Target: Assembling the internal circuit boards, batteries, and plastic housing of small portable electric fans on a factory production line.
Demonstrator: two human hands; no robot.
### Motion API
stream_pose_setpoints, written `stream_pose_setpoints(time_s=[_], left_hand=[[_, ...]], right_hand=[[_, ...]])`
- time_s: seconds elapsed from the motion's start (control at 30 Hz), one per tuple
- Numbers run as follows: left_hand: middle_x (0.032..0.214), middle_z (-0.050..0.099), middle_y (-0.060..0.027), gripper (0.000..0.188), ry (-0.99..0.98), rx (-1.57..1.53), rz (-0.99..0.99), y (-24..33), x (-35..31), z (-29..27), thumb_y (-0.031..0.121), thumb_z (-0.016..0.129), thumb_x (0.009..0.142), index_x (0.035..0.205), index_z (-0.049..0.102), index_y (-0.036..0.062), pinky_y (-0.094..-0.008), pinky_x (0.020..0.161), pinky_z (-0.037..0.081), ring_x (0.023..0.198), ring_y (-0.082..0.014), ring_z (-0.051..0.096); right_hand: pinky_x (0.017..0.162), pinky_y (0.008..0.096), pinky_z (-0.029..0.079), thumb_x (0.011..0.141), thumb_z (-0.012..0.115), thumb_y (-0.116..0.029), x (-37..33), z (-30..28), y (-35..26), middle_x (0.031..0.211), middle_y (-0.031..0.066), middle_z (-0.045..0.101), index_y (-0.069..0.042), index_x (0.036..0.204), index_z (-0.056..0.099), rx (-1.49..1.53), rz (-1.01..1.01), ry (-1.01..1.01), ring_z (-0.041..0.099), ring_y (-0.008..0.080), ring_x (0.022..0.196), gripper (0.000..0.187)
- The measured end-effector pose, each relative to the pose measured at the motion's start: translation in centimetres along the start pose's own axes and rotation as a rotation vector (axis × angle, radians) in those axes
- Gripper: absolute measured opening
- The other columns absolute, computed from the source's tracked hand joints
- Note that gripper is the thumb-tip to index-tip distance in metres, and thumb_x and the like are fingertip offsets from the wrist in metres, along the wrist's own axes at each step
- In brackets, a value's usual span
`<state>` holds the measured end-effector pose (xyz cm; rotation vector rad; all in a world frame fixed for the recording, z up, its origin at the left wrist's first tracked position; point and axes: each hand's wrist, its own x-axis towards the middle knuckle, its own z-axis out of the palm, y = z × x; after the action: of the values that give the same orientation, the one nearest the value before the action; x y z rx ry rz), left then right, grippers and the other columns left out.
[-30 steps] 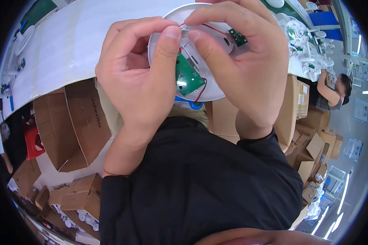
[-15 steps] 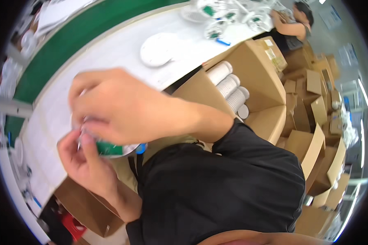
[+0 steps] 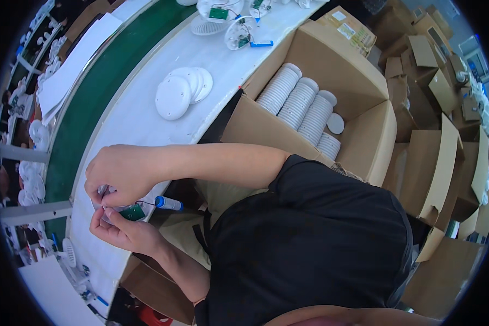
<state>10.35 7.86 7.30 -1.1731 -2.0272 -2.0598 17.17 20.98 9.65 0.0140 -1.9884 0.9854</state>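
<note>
My left hand [image 3: 122, 231] is closed around a small assembly at the near edge of the white table. A green circuit board [image 3: 132, 212] shows between its thumb and palm. From the board a dark wire runs to a blue cylindrical battery [image 3: 168, 204], which hangs out on the right. My right hand [image 3: 127, 174] is just above, its thumb and fingers pinched at the left fingertips. Something pale shows between its fingers, too covered to name. Most of the assembly is hidden by both hands.
White round discs [image 3: 174, 96] overlap on the table [image 3: 130, 117], with fan parts [image 3: 217, 16] farther along. A green conveyor belt [image 3: 87, 103] curves behind. On my right, an open carton [image 3: 353, 81] holds stacked white discs [image 3: 299, 106]; another carton [image 3: 157, 288] stands below my left arm.
The view has shifted, and the co-worker has left it. My right hand has come down from its raised, blurred position, still pinched near my left fingertips. More of the blue battery shows.
</note>
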Motion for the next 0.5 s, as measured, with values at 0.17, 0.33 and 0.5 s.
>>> stream_pose_setpoints(time_s=[0.17,0.33,0.5], left_hand=[[0.106,0.054,-0.0116,0.018,0.058,0.079,0.010,1.3,-0.4,1.1,0.016,0.045,0.102,0.111,0.050,0.0012,-0.0252,0.080,0.043,0.093,-0.0168,0.053],[0.106,0.054,-0.0115,0.018,0.052,0.072,-0.006,-0.4,1.3,-0.8,0.016,0.046,0.102,0.109,0.050,0.0012,-0.0254,0.080,0.043,0.092,-0.0166,0.054],[0.106,0.055,-0.0116,0.017,0.058,0.111,0.060,-1.6,3.5,-2.2,0.016,0.045,0.101,0.108,0.051,0.0016,-0.0253,0.080,0.044,0.091,-0.0167,0.054]], right_hand=[[0.061,0.0387,0.049,0.067,0.066,-0.018,0.1,0.2,0.0,0.072,0.0042,0.068,-0.013,0.071,0.071,-0.043,0.000,-0.001,0.060,0.0265,0.065,0.009],[0.061,0.0387,0.047,0.068,0.065,-0.016,0.9,3.0,0.9,0.071,0.0031,0.064,-0.013,0.069,0.068,-0.028,0.035,0.026,0.059,0.0257,0.066,0.004],[0.060,0.0391,0.048,0.067,0.065,-0.017,2.8,5.6,2.0,0.070,0.0035,0.066,-0.014,0.071,0.072,-0.004,0.052,0.052,0.060,0.0264,0.065,0.009]])
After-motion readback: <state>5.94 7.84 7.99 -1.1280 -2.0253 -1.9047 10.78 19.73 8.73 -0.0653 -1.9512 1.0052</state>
